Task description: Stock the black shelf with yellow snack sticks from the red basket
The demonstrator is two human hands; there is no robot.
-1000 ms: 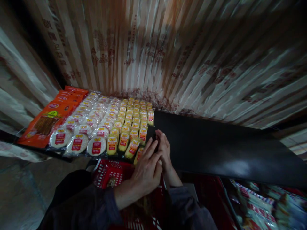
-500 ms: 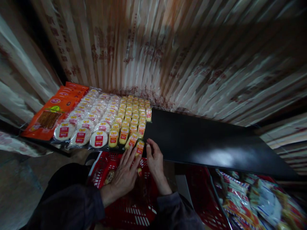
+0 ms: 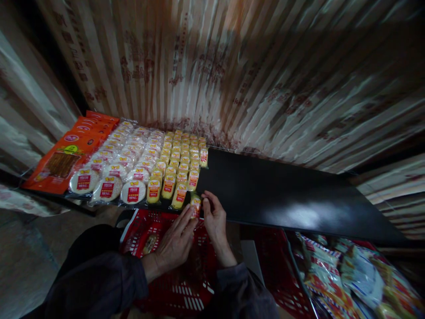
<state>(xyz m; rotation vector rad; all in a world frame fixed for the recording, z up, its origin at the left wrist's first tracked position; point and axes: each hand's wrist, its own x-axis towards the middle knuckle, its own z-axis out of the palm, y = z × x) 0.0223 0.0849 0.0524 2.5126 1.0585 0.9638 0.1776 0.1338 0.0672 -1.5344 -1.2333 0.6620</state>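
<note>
A small yellow snack packet (image 3: pixel 195 204) with a red label sits at the front edge of the black shelf (image 3: pixel 282 195). My left hand (image 3: pixel 175 241) has its fingers stretched out, with the fingertips against the packet's left side. My right hand (image 3: pixel 214 219) pinches the packet from the right with thumb and fingers. Rows of the same yellow packets (image 3: pixel 181 161) fill the shelf just behind and to the left. Beside them lie rows of round white packets (image 3: pixel 122 166) with red labels.
Orange flat packs (image 3: pixel 71 153) lie at the shelf's left end. A red plastic basket (image 3: pixel 179 283) stands under my hands. Bagged snacks (image 3: pixel 345 279) fill a lower shelf at the right. Striped wrapped goods (image 3: pixel 232 75) rise behind the shelf.
My hands drew back from the shelf's surface toward its front edge. The right hand now pinches a yellow packet at the edge, and the left fingertips rest against it.
</note>
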